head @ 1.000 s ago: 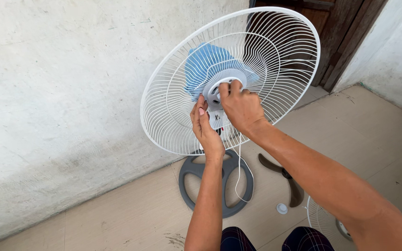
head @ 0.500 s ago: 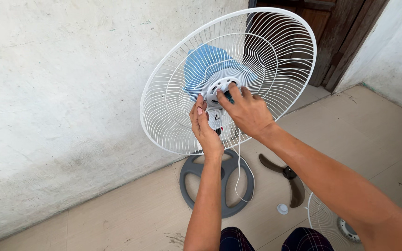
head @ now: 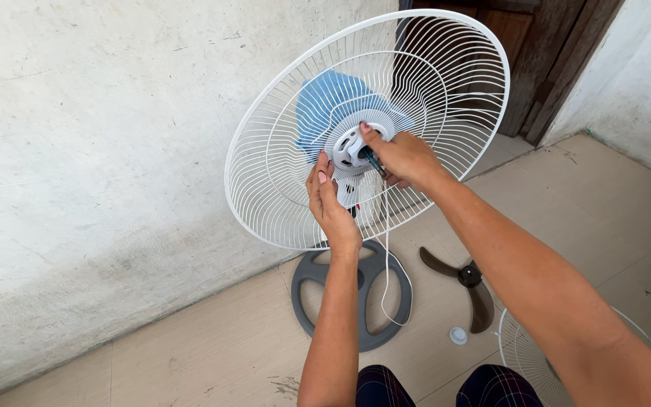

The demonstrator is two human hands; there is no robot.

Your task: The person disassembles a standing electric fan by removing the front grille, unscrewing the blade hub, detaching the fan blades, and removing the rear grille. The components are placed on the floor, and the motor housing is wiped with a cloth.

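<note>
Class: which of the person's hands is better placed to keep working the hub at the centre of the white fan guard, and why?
Probably the right hand: it holds a dark tool at the hub, while the left hand steadies the fan guard below.

Both our hands at the hub of a white fan guard

Our left hand (head: 331, 205) presses flat against the white wire fan guard (head: 280, 151) just below its white hub (head: 349, 147), while our right hand (head: 403, 158) pinches a dark-handled tool (head: 372, 160) at the hub. Behind the wires shows a blue motor housing (head: 325, 105). On the tan floor (head: 220, 339) lie a grey round base (head: 371, 301), a dark fan blade (head: 470, 283), a small white cap (head: 458, 335) and a second guard (head: 525, 358) near the bottom edge.
</note>
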